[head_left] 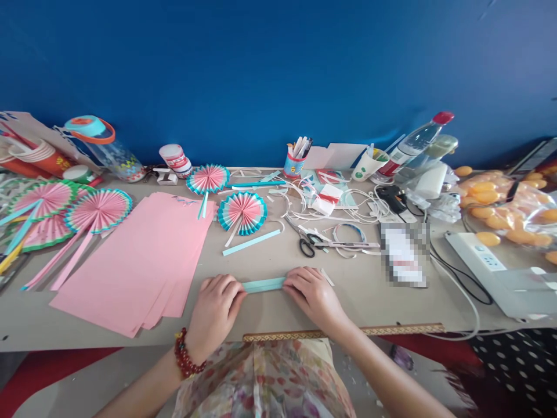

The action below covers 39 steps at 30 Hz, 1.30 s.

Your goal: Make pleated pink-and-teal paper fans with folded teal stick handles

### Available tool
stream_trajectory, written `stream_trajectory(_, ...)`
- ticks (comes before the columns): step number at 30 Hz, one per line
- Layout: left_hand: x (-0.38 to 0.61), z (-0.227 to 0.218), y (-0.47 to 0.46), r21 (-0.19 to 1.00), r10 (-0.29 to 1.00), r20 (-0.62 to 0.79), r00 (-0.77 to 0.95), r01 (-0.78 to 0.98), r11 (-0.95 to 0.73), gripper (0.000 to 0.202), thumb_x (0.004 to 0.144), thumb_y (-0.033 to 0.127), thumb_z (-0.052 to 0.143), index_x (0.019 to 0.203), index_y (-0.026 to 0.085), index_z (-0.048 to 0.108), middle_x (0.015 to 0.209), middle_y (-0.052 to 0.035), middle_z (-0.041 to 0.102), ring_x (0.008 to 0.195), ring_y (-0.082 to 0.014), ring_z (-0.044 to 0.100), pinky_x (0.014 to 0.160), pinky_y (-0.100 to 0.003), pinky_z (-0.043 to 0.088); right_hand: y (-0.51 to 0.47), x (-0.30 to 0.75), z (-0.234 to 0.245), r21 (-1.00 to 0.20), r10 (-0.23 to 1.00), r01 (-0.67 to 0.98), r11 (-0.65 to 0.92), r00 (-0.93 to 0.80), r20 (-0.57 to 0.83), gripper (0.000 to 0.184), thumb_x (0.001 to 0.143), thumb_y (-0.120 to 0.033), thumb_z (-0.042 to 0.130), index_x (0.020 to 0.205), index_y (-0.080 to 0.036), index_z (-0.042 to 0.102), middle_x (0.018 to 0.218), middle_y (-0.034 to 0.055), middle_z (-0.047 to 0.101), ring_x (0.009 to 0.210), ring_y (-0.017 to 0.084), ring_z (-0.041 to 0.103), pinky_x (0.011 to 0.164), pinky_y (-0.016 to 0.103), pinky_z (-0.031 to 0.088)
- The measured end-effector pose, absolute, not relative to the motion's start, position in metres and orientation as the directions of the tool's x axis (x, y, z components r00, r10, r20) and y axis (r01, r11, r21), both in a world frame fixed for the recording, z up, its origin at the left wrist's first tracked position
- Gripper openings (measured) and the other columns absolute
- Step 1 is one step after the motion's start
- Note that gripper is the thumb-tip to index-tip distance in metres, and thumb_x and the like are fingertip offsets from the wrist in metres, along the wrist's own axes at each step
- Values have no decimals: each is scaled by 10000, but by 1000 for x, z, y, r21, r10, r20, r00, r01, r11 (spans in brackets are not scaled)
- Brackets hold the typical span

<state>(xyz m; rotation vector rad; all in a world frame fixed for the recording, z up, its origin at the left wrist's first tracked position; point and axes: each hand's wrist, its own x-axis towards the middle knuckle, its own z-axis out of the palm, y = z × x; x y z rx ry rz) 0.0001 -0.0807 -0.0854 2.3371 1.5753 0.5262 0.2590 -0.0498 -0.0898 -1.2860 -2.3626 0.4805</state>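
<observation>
A light blue paper strip (263,285) with a lengthwise fold line stretches between my two hands, low over the front part of the table. Its left end is pinched in the fingers of my left hand (220,302), which wears a red bead bracelet on the wrist. My right hand (314,295) grips the other end, fingertips closed on the paper. Just beyond lies a second light blue strip (251,242). Behind it rests a pink and blue pleated paper fan (242,213), with another such fan (208,179) farther back. Black-handled scissors (307,244) lie beyond my right hand.
Pink paper sheets (143,261) are stacked at the left, beside more fans (98,210). Paper scraps and a white cable (348,217) clutter the back. A tilted bottle (413,145), a blurred-out phone-like object (404,255) and a power strip (487,258) occupy the right.
</observation>
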Motion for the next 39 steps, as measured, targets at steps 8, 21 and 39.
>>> stream_trajectory(8, 0, -92, -88, 389, 962, 173, 213, 882, -266, 162, 982, 266, 501, 844, 209, 563, 864, -40, 631, 849, -230, 589, 762, -378, 387, -40, 254, -87, -421, 868, 766, 485, -482, 121, 122, 956, -258, 595, 850, -210, 631, 904, 35, 660, 847, 191, 600, 767, 322, 386)
stream_trajectory(21, -2, -90, -81, 394, 965, 139, 223, 881, -261, 159, 953, 257, 526, 802, 213, 546, 823, -28, 619, 810, -221, 592, 735, -363, 390, -38, 255, -82, -459, 883, 776, 432, -467, 43, 76, 890, -197, 649, 827, -218, 612, 934, 25, 620, 875, 198, 572, 792, 334, 384)
stream_trajectory(39, -5, -93, -78, 396, 960, 117, 255, 874, -281, 148, 952, 259, 527, 811, 220, 546, 832, -30, 622, 814, -225, 593, 734, -365, 393, -42, 267, -87, -506, 923, 788, 352, -381, 48, 118, 882, -195, 660, 809, -212, 569, 1003, 45, 606, 892, 211, 551, 813, 356, 413)
